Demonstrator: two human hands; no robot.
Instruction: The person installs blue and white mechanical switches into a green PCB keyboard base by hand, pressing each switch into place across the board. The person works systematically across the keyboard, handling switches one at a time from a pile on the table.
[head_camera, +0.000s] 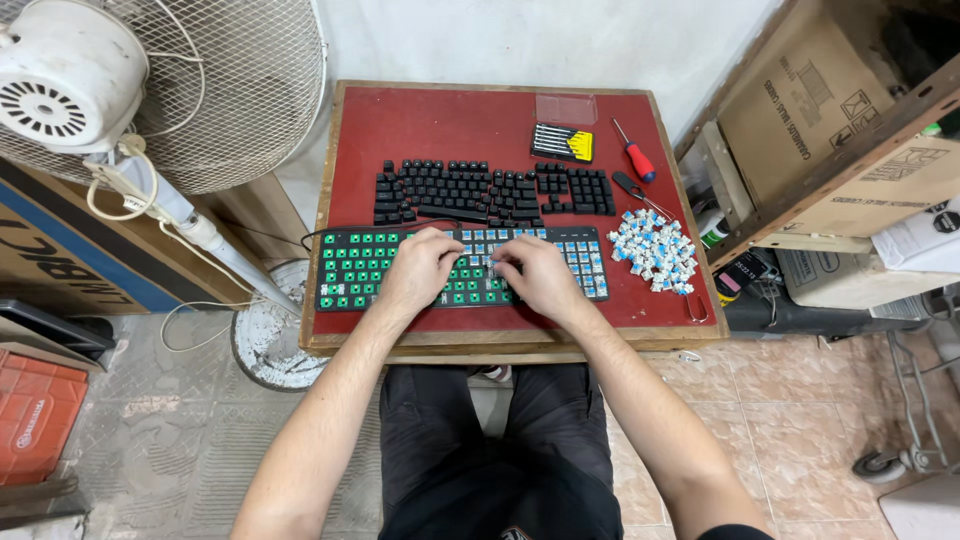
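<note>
**Keyboard frame worked at its middle by both hands**

Keyboard frame (460, 268), stripped of its caps, is laid along the near edge of the red-topped table (480, 115), its long axis running left to right across the seated person's lap. The left half of its plate shows bare green sockets; toward the right end, blue switches are seated in rows.

Both hands are placed on the frame's centre, directly ahead of the body. The left hand (420, 270) is curled palm down over the green section, its fingertips bent onto the plate; whether anything is pinched beneath them cannot be told. The right hand (540, 275) is likewise curled, its thumb and forefinger brought together at a spot just between the two hands, apparently on a single small switch, though the piece itself is mostly hidden. That spot is reached about equally by either hand, the right being slightly nearer.

A heap of loose blue switches (655, 250) is piled just beyond the frame's right end, on the right hand's side. Rows of black keycaps (490, 190) are set out behind the frame, parallel to it. Farther back lie a yellow bit set (562, 142) and a red-handled screwdriver (634, 152). A white pedestal fan (150, 90) stands to the left of the table.
</note>
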